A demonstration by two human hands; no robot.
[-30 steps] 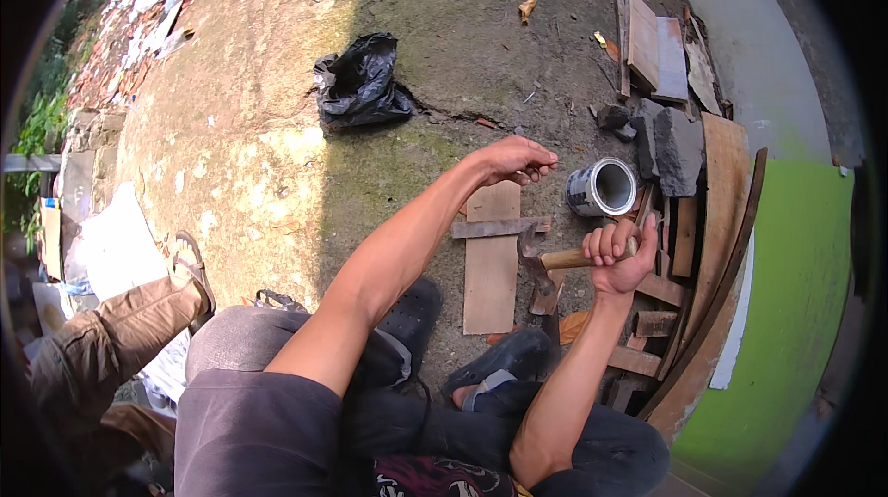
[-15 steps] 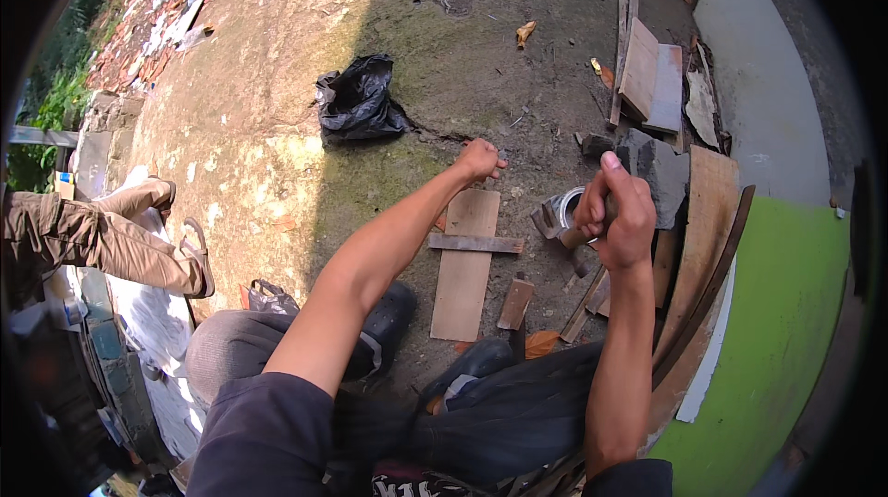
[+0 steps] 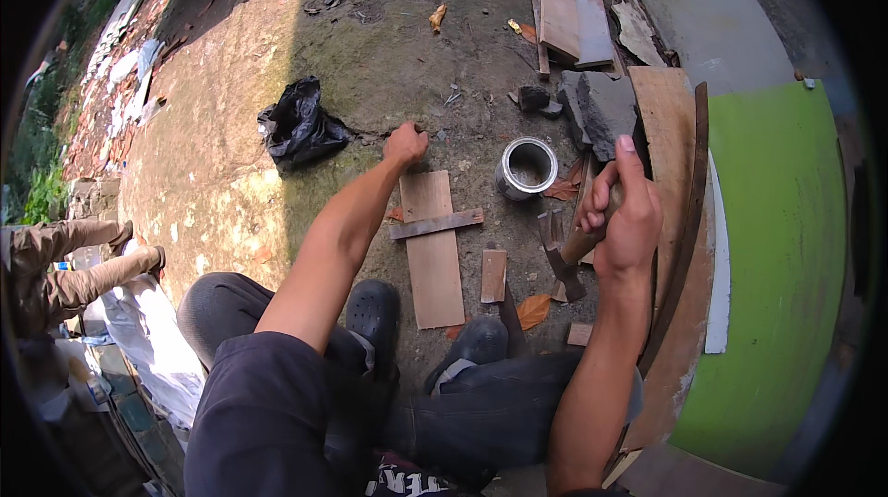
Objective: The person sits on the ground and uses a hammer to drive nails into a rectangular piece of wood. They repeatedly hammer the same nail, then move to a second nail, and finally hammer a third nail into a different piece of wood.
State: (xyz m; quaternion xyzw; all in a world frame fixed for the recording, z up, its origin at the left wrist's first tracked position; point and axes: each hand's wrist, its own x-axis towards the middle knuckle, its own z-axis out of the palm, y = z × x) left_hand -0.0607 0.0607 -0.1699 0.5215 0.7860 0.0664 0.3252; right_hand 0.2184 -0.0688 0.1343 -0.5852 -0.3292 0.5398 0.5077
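My right hand (image 3: 629,210) is wrapped round the wooden handle of a hammer (image 3: 561,257), its thumb pointing up. The hammer's head hangs above the ground, right of a small wood block (image 3: 494,276). Low over the ground, just past the far end of a flat wooden board (image 3: 435,280), my left hand (image 3: 405,144) is closed with its fingers drawn together. Whatever those fingers hold, if anything, is hidden. A narrow wood strip (image 3: 437,223) lies crosswise on the board. Between my hands and farther right stands an open metal can (image 3: 514,190).
A black plastic bag (image 3: 301,127) sits at the far left. Broken grey blocks (image 3: 606,113), planks (image 3: 661,155) and a green panel (image 3: 768,266) line the right side. Small nail-like bits (image 3: 453,93) lie beyond the board. At the left edge, another person's legs (image 3: 102,261) show.
The view has shifted, so the ground appears farther left. My right hand and hammer have moved away from the can, which now shows fully. My left hand has shifted slightly left past the board's end.
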